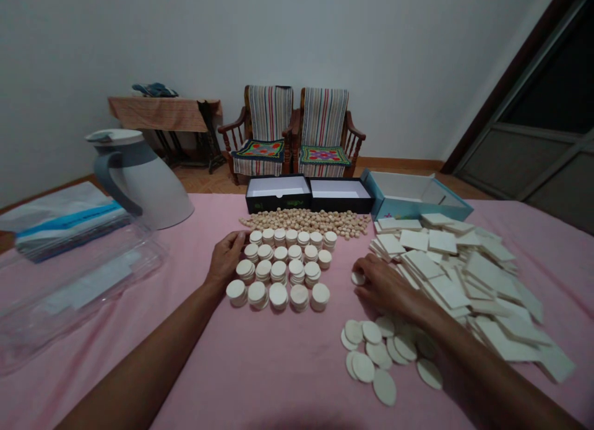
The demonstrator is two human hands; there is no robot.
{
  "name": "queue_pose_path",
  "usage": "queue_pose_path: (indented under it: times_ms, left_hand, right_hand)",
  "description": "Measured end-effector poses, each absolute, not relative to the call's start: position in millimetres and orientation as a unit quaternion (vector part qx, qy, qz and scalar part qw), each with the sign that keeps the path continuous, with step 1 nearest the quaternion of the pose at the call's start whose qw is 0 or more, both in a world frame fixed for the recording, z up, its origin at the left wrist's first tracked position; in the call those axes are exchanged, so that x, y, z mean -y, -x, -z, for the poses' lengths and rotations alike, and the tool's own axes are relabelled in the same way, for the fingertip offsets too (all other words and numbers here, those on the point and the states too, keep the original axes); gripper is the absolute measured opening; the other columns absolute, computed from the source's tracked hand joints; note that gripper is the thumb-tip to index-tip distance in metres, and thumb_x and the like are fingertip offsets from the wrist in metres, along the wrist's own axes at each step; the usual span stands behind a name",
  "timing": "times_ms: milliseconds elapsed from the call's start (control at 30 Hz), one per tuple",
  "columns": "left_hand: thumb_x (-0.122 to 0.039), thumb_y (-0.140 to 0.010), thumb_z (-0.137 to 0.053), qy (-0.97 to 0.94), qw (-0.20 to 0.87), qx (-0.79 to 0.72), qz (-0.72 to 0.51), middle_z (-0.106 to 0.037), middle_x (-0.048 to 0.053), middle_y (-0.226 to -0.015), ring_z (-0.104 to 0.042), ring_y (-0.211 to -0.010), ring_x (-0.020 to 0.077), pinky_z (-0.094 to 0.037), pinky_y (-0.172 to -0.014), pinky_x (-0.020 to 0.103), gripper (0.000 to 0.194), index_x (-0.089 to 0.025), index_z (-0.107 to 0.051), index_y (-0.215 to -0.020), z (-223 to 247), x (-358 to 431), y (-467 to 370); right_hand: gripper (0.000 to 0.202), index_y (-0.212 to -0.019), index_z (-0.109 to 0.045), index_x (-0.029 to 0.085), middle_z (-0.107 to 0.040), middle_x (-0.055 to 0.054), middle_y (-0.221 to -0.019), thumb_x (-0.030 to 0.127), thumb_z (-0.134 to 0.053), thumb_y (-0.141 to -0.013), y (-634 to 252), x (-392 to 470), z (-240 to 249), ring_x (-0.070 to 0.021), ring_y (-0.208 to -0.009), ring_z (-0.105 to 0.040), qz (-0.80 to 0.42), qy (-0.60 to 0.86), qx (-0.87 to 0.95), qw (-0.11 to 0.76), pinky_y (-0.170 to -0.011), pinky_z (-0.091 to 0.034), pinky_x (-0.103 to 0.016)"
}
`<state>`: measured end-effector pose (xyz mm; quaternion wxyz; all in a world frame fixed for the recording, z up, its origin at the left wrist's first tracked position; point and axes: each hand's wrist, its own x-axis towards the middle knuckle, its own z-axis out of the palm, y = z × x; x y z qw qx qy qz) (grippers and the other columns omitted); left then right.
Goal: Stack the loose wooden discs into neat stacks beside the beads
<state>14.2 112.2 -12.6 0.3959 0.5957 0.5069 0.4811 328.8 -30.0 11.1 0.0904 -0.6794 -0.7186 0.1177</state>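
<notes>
Rows of stacked round white discs (278, 271) stand in the middle of the pink cloth. My left hand (226, 255) rests beside the left end of the back rows, its fingers curled close to the stacks; whether they grip a disc is hidden. To the right of the stacks, my right hand (378, 281) pinches a small round disc (357, 278) between thumb and fingers, low over the cloth. Under and in front of my right forearm lies a loose heap of similar discs (371, 332). Square white tiles (445, 275) are piled to the right of that hand.
Small round wooden beads (306, 221) spread behind the stacks. Two black boxes (278, 202) and a light blue box (417, 210) line the far edge. At left stand a grey-and-white jug (158, 189), a clear plastic tray (93, 281) and a blue-and-white packet (69, 226).
</notes>
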Motion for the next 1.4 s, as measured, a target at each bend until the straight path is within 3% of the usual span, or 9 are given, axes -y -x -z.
queue_pose_path:
  times_ms: [200,467,867,933,1033,1133,1267,1400]
  left_hand:
    - [-0.058,-0.075,-0.054,-0.596,0.394,-0.504,-0.486,-0.07,0.01,-0.099,-0.064,-0.089,0.0237,-0.05,-0.078,0.033,0.051,-0.014,-0.066,-0.097,15,-115,-13]
    - [-0.056,-0.077,-0.054,-0.595,0.397,-0.503,-0.484,-0.07,0.01,-0.1,-0.064,-0.089,0.0232,-0.049,-0.077,0.033,0.049,-0.014,-0.066,-0.099,15,-114,-13]
    - [-0.058,-0.076,-0.054,-0.593,0.396,-0.508,-0.483,-0.07,0.011,-0.102,-0.063,-0.091,0.0242,-0.05,-0.077,0.033,0.052,-0.013,-0.066,-0.099,13,-112,-14]
    - [-0.058,-0.076,-0.054,-0.593,0.397,-0.509,-0.482,-0.07,0.01,-0.102,-0.063,-0.091,0.0238,-0.05,-0.077,0.032,0.052,-0.013,-0.066,-0.099,13,-112,-14]
    - [-0.057,-0.076,-0.055,-0.592,0.4,-0.508,-0.482,-0.07,0.009,-0.1,-0.063,-0.089,0.0226,-0.049,-0.077,0.031,0.05,-0.014,-0.066,-0.099,13,-112,-15]
    - [-0.055,-0.076,-0.055,-0.591,0.4,-0.51,-0.48,-0.07,0.009,-0.099,-0.063,-0.089,0.0226,-0.049,-0.077,0.031,0.048,-0.014,-0.066,-0.099,12,-112,-15]
    - [-0.055,-0.076,-0.055,-0.591,0.4,-0.509,-0.481,-0.07,0.009,-0.099,-0.064,-0.088,0.0229,-0.05,-0.075,0.031,0.048,-0.014,-0.066,-0.099,12,-112,-15]
    - [-0.054,-0.078,-0.054,-0.594,0.402,-0.505,-0.48,-0.07,0.009,-0.101,-0.064,-0.089,0.0231,-0.05,-0.076,0.031,0.048,-0.014,-0.066,-0.101,15,-114,-14]
  right_hand:
    - [0.017,-0.09,-0.056,0.016,-0.055,-0.007,-0.088,0.013,-0.052,-0.073,-329,29,-9,-0.0186,-0.08,-0.052,-0.112,0.672,0.723,0.117,-0.069,-0.037,-0.028]
    - [0.029,-0.093,-0.052,0.019,-0.056,-0.005,-0.092,0.007,-0.051,-0.067,-305,-2,-37,-0.018,-0.084,-0.051,-0.1,0.585,0.759,0.268,-0.072,-0.039,-0.027]
    - [0.031,-0.1,-0.053,0.018,-0.058,-0.006,-0.096,0.008,-0.053,-0.07,-297,-8,-38,-0.0179,-0.086,-0.052,-0.107,0.556,0.766,0.306,-0.075,-0.041,-0.03]
    - [0.028,-0.098,-0.054,0.017,-0.059,-0.006,-0.094,0.008,-0.052,-0.072,-304,6,-47,-0.017,-0.084,-0.053,-0.124,0.561,0.765,0.291,-0.072,-0.041,-0.029]
    - [0.021,-0.094,-0.058,0.018,-0.06,-0.004,-0.091,0.01,-0.051,-0.075,-312,31,-59,-0.0158,-0.081,-0.054,-0.222,0.54,0.791,0.181,-0.072,-0.042,-0.028]
    - [0.032,-0.1,-0.06,0.02,-0.059,-0.004,-0.098,0.007,-0.054,-0.071,-315,51,-65,-0.0164,-0.089,-0.053,-0.306,0.499,0.807,0.081,-0.079,-0.043,-0.029]
    - [0.043,-0.107,-0.059,0.021,-0.055,-0.005,-0.106,0.006,-0.057,-0.066,-312,65,-56,-0.0178,-0.098,-0.051,-0.332,0.478,0.811,0.059,-0.086,-0.041,-0.03]
    - [0.04,-0.105,-0.058,0.021,-0.055,-0.004,-0.101,0.007,-0.057,-0.067,-309,69,-45,-0.0175,-0.091,-0.052,-0.313,0.485,0.814,0.062,-0.081,-0.042,-0.03]
